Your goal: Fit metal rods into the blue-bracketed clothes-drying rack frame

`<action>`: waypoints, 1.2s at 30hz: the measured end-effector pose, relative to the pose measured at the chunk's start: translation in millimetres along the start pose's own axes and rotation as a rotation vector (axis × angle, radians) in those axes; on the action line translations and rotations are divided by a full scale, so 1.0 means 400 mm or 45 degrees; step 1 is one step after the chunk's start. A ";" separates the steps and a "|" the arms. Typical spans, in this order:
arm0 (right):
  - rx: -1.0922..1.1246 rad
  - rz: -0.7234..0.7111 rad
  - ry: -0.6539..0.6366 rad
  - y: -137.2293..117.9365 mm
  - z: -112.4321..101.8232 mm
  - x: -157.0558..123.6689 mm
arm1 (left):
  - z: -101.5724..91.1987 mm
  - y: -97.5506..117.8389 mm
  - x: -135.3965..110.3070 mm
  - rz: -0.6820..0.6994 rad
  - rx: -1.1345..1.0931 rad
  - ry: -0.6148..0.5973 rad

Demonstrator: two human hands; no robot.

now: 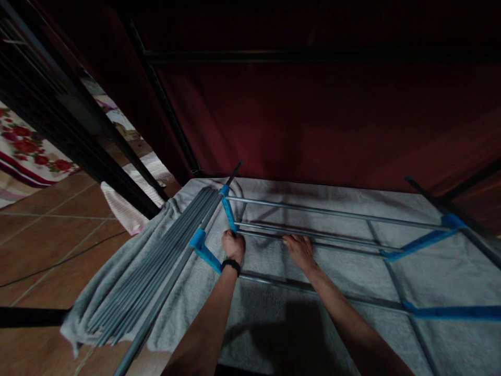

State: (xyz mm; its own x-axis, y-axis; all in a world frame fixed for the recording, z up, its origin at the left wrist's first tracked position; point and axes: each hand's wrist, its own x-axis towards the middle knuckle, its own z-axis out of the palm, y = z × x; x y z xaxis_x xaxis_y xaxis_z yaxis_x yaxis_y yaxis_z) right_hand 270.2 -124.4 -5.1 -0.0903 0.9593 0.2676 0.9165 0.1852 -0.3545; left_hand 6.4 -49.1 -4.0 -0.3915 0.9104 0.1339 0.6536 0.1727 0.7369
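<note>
The rod ran crosswise ahead; my left hand clenched the blue bracket at its left end, my right hand half-curled over it farther along, grip unclear.

Room over the blanket between my left hand and right hand | rods bar ahead | near blue bracket crowds my left wrist

A dark red curtain hangs at the back; at left are a flowered blanket, a striped cloth, a thin cable on tiled floor and, dimly, perhaps clothes.
</note>
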 end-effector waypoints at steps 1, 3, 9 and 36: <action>0.007 -0.001 -0.003 0.000 0.000 0.001 | 0.000 0.000 0.000 0.005 0.003 0.000; 0.019 0.002 -0.004 0.000 -0.001 0.002 | -0.001 -0.002 0.000 0.018 0.008 -0.002; 0.045 0.036 -0.010 0.001 0.008 0.005 | 0.002 -0.004 -0.002 0.039 0.045 -0.005; 0.241 0.773 0.524 0.186 -0.159 -0.187 | -0.008 0.039 0.021 -0.183 0.175 -0.117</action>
State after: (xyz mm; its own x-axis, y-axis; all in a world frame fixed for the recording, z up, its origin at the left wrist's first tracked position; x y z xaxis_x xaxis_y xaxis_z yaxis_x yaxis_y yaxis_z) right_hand 370.0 -196.0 5.5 0.5957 0.7542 0.2763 0.6731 -0.2812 -0.6840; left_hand 11.2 -39.9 10.8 -0.4302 0.9022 -0.0318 0.6799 0.3470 0.6460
